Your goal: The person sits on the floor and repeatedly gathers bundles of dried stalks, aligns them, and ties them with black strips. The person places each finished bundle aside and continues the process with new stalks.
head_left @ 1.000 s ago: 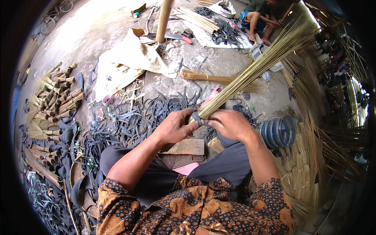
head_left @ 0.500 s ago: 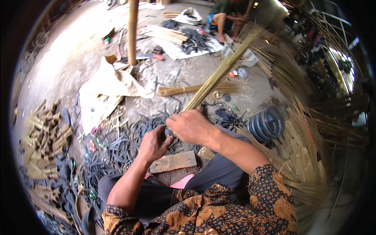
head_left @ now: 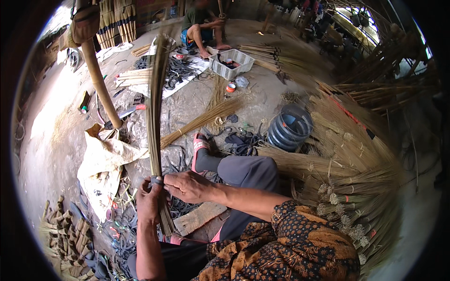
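Observation:
A long bundle of thin sticks (head_left: 154, 122) stands nearly upright in front of me, its lower end by my lap and its upper end blurred. My left hand (head_left: 148, 201) is closed round its lower part. Just above the left thumb, a dark rubber strip (head_left: 156, 181) goes round the sticks. My right hand (head_left: 188, 186) is closed at the right side of the bundle, fingertips pinching the strip's end; the fingers partly hide it. Below the hands, a wooden board (head_left: 199, 218) lies near my bent leg.
More stick bundles (head_left: 204, 119) lie ahead and are heaped at right (head_left: 342, 164), beside a ribbed blue plastic container (head_left: 290, 129). A bamboo post (head_left: 101, 84) rises at left. Farther off, another person (head_left: 204, 30) sits behind a white crate (head_left: 232, 65). Short bamboo pieces (head_left: 68, 239) are piled lower left.
The bundle has swung from leaning right to nearly upright and sits farther left. Both hands moved left and down with it, and the view has turned right. My right leg now shows stretched forward.

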A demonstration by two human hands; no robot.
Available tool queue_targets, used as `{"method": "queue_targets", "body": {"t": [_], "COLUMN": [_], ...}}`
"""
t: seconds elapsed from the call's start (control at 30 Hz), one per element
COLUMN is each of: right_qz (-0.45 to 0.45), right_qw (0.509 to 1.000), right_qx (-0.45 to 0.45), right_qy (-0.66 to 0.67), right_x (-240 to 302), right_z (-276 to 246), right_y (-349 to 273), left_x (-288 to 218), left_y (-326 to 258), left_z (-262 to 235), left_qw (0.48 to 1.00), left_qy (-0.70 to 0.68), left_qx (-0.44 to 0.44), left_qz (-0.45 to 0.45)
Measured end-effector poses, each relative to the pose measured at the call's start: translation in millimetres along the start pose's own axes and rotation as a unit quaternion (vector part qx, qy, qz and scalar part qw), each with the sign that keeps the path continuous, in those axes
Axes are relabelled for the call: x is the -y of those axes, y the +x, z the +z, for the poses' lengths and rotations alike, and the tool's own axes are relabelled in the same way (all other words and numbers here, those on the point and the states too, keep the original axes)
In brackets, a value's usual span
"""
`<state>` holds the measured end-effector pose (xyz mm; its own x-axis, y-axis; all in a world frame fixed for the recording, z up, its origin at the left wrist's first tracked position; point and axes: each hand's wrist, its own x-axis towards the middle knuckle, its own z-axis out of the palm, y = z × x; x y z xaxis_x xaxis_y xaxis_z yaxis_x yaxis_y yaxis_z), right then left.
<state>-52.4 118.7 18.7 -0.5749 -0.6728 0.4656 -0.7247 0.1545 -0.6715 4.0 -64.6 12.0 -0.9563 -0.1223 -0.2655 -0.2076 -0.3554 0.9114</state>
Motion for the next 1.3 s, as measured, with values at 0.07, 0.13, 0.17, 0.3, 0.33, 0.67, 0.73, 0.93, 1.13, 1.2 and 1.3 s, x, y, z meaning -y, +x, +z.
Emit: {"method": "queue_targets", "body": {"t": [0.07, 0.13, 0.17, 0.3, 0.33, 0.67, 0.73, 0.93, 1.13, 1.2, 1.3], "right_qz": [0.050, 0.074, 0.077, 0.056, 0.059, 0.091, 0.090, 0.031, 0.008, 0.037, 0.149], "right_qw": [0.999, 0.995, 0.992, 0.984, 0.986, 0.975, 0.971, 0.961, 0.978, 0.995, 0.964], "right_qx": [-0.016, -0.054, -0.088, -0.146, -0.132, -0.132, -0.112, -0.091, -0.078, -0.067, -0.010], "right_qy": [-0.003, -0.029, -0.053, -0.090, -0.086, -0.155, -0.189, -0.260, -0.191, -0.064, 0.218], "right_x": [-3, -5, -5, 2, 4, 11, 10, 0, -5, -11, -9], "right_z": [9, 14, 16, 29, 33, 47, 41, 20, 4, 6, 29], "right_y": [0, 1, 2, 6, 7, 15, 17, 18, 15, 8, -19], "left_x": [2, 6, 8, 16, 18, 26, 20, 9, 13, 18, 19], "left_y": [2, 5, 6, 10, 11, 10, 7, -1, -4, -5, 1], "left_z": [5, 7, 6, -4, -6, -11, -10, -1, 5, 7, 13], "left_qw": [0.999, 0.998, 0.997, 0.994, 0.991, 0.986, 0.986, 0.987, 0.990, 0.978, 0.980], "left_qy": [0.018, 0.051, 0.045, 0.076, 0.093, 0.105, 0.131, 0.152, 0.081, 0.126, 0.026], "left_qx": [-0.012, -0.017, -0.017, -0.047, -0.049, -0.046, -0.045, -0.011, 0.018, -0.036, -0.029], "left_qz": [0.026, 0.044, 0.056, 0.070, 0.084, 0.118, 0.090, 0.058, 0.117, 0.164, 0.197]}}
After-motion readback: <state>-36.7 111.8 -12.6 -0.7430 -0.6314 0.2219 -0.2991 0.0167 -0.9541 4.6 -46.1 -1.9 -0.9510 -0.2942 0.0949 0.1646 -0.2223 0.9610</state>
